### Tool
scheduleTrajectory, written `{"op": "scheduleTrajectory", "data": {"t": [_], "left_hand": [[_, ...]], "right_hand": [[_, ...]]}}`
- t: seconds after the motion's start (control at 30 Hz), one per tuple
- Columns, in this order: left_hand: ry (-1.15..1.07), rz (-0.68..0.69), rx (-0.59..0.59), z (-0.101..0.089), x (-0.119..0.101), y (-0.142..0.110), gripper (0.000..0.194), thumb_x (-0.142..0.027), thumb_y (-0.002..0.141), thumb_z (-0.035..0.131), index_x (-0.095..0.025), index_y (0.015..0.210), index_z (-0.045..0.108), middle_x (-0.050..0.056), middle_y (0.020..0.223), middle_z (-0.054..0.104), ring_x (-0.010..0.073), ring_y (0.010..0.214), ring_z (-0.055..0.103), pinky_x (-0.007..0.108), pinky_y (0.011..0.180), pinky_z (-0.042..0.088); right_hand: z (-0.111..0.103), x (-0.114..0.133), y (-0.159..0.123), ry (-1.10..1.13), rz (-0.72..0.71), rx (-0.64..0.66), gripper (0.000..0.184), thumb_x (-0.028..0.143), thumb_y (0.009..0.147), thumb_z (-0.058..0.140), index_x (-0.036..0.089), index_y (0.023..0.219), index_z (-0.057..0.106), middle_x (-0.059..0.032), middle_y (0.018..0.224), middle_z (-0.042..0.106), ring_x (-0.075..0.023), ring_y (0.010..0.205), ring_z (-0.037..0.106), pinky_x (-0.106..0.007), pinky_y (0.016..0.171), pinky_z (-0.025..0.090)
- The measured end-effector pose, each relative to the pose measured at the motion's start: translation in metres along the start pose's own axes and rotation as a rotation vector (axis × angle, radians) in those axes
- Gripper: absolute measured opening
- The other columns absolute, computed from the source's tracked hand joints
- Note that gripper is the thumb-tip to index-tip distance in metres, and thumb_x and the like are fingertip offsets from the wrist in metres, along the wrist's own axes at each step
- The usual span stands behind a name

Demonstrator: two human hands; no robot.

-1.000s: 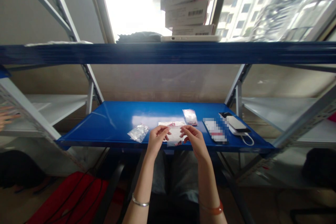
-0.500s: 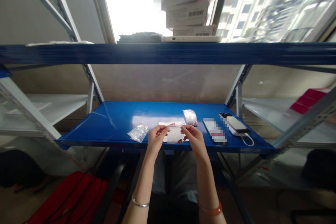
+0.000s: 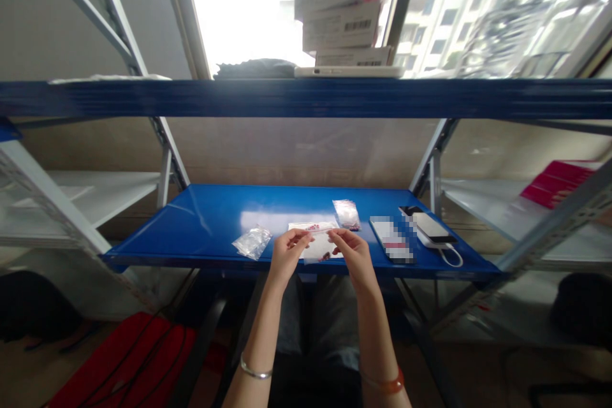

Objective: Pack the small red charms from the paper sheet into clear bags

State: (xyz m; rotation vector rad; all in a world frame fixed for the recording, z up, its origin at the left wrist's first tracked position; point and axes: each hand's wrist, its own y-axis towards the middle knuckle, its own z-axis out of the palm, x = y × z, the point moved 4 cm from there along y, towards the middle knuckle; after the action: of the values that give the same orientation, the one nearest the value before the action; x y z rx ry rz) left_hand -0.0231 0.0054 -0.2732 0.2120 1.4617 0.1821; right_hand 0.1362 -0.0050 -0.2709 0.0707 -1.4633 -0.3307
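My left hand (image 3: 290,248) and my right hand (image 3: 352,248) pinch the top edge of a small clear zip bag (image 3: 319,247) between thumbs and fingers. The bag hangs upright over the front edge of the blue shelf. Something small and dark red shows in its lower right corner, too small to name. Behind it lies a white sheet or packet with red print (image 3: 313,226), partly hidden by the bag and my fingers. Clear plastic bags (image 3: 253,242) lie left of my left hand. Beyond my right hand rests a stack of small printed bags (image 3: 347,213).
On the right of the blue shelf (image 3: 201,217) lie a blurred-out phone (image 3: 391,239) and another phone-like device (image 3: 433,227) with a white cable (image 3: 452,257). Above runs a blue shelf beam (image 3: 239,99) with stacked white boxes (image 3: 339,25). Metal posts flank both sides.
My left hand has slid slightly right along the bag's top edge, toward my right hand. The right hand stays almost in place; the things on the shelf have not moved.
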Motion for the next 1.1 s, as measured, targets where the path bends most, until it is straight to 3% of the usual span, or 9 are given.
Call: {"op": "scheduleTrajectory", "data": {"t": [0.2, 0.53, 1.1], "left_hand": [[0.048, 0.021, 0.025, 0.0005, 0.0016, 0.0008, 0.026, -0.039, 0.074, 0.064, -0.014, 0.08, 0.068, 0.007, 0.078, 0.071, 0.0174, 0.075, 0.064, 0.027, 0.071, 0.049], [0.103, 0.041, 0.017, 0.0, 0.0006, 0.0001, 0.026, -0.04, 0.075, 0.063, -0.015, 0.079, 0.068, 0.007, 0.079, 0.071, 0.0177, 0.074, 0.064, 0.027, 0.07, 0.048], [0.113, 0.05, 0.082, 0.0031, -0.002, -0.0028, 0.027, -0.041, 0.076, 0.062, -0.015, 0.084, 0.068, 0.007, 0.081, 0.07, 0.0178, 0.075, 0.064, 0.026, 0.07, 0.048]], "right_hand": [[0.0054, 0.0018, -0.0019, 0.013, 0.003, 0.068, 0.027, 0.045, 0.068, 0.068, 0.018, 0.071, 0.065, -0.0017, 0.071, 0.061, -0.0126, 0.061, 0.052, -0.024, 0.049, 0.045], [0.0095, 0.0065, -0.0032, 0.016, -0.024, 0.068, 0.03, 0.048, 0.068, 0.067, 0.019, 0.069, 0.061, 0.0002, 0.063, 0.055, -0.0111, 0.056, 0.047, -0.024, 0.047, 0.046], [0.0104, 0.0, -0.0029, -0.06, -0.025, 0.141, 0.03, 0.048, 0.069, 0.068, 0.018, 0.075, 0.064, -0.0021, 0.074, 0.062, -0.0138, 0.063, 0.054, -0.025, 0.056, 0.043]]}}
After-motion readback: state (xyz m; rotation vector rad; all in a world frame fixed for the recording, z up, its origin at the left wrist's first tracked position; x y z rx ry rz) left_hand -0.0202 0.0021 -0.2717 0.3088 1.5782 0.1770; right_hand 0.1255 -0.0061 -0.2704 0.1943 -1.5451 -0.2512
